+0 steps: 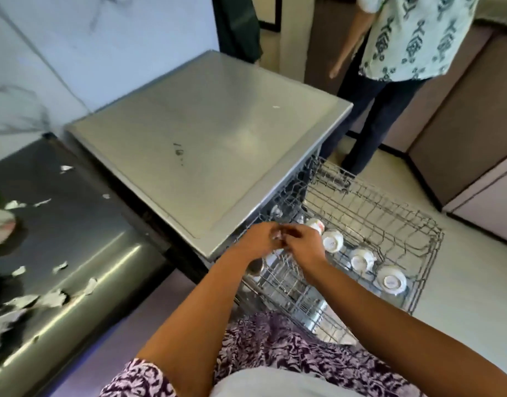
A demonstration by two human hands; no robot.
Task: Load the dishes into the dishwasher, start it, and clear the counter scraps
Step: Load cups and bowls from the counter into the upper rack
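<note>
While the left hand (pixel 258 242) and right hand (pixel 305 245) meet over the pulled-out rack (pixel 395 206), fingers curled about something small and blurred, their grip is unclear. Best seat it firmly between wires, beside the upturned cups (pixel 332 241).

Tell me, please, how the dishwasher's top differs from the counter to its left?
The dishwasher top is pale matte silver; the counter is dark and glossy with bright reflections. The counter is strewn with many torn white scraps; the dishwasher top carries only one white speck and a dark smudge. Both are flat surfaces side by side.
</note>
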